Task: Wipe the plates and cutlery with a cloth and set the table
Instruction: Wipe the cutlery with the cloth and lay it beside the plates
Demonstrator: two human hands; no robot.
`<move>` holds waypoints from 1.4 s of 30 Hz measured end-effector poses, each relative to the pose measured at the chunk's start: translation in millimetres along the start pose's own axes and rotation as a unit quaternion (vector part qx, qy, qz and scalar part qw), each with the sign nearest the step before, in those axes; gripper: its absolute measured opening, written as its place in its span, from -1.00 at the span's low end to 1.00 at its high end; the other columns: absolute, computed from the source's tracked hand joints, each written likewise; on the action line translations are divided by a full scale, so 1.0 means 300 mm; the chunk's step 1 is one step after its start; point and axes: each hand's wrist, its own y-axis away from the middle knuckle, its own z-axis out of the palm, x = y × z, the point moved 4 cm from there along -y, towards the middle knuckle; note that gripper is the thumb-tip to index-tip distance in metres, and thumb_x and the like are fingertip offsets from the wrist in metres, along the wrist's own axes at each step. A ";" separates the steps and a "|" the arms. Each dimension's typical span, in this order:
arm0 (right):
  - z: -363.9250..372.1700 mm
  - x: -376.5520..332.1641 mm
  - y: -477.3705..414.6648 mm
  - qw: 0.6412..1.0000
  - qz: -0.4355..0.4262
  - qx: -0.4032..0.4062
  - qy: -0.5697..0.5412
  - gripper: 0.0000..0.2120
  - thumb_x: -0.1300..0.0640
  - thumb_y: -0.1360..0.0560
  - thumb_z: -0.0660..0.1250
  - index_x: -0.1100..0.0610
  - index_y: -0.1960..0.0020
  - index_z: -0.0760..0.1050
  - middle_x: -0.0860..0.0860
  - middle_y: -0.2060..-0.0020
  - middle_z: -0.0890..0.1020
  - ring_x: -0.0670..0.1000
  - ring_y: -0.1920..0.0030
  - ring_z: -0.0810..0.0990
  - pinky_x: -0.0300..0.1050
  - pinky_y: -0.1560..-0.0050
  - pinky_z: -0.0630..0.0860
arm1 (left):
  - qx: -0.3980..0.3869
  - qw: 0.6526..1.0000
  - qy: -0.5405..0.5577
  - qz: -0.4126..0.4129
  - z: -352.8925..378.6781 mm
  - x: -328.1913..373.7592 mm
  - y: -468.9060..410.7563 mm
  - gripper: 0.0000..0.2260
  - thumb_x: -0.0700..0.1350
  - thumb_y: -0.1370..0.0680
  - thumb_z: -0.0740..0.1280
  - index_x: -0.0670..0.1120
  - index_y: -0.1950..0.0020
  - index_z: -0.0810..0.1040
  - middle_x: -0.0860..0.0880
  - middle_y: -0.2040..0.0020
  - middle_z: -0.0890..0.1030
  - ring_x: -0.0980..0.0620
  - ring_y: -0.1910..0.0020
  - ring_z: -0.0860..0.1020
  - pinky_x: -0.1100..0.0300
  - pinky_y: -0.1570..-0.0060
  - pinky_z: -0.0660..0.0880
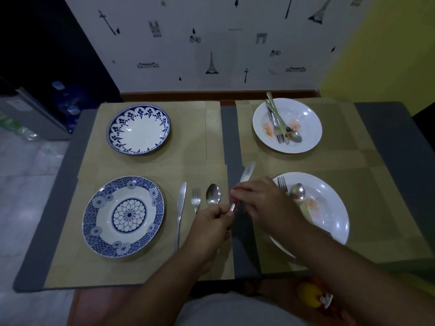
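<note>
Grip: left hand (211, 220), right hand (259, 198) both clasping one knife (247, 173), four plates (138, 129), three forks (195, 196), three spoons (213, 194)

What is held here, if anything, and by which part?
A knife: the left hand pinches the end of its handle, the right hand is curled round its middle, and the blade points away from the person.

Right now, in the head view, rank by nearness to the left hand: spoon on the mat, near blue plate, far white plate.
1. spoon, just beyond the left hand
2. near blue plate, to its left
3. far white plate, back right
</note>
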 end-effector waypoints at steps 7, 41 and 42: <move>-0.099 0.237 -0.126 0.988 0.154 0.019 -0.007 -0.74 0.33 -0.46 0.29 0.04 0.09 0.69 -0.03 0.20 0.68 0.04 0.20 0.60 0.01 0.15 0.58 | 0.002 0.991 -0.119 0.055 -0.069 0.006 -0.001 -0.85 -0.19 -0.59 0.36 -0.01 0.02 0.72 0.13 0.35 0.60 0.24 0.39 0.49 0.36 0.34 0.46; -0.089 0.145 -0.233 0.953 0.132 0.052 -0.269 -0.74 0.33 -0.54 0.35 0.04 -0.10 0.66 -0.05 0.21 0.65 -0.07 0.29 0.63 -0.10 0.30 0.62 | 0.005 0.978 -0.096 0.183 -0.240 0.318 -0.243 -0.76 -0.18 -0.68 0.19 -0.12 -0.18 0.65 -0.07 -0.06 0.71 -0.02 -0.05 0.68 0.19 0.05 0.61; -0.085 0.136 -0.252 0.957 0.129 0.059 -0.254 -0.72 0.35 -0.52 0.35 0.03 -0.10 0.65 -0.06 0.19 0.65 -0.10 0.27 0.63 -0.18 0.26 0.61 | 0.006 0.980 -0.082 0.179 -0.256 0.323 -0.265 -0.76 -0.14 -0.68 0.20 -0.13 -0.17 0.65 -0.09 -0.05 0.72 -0.02 -0.02 0.68 0.19 0.07 0.61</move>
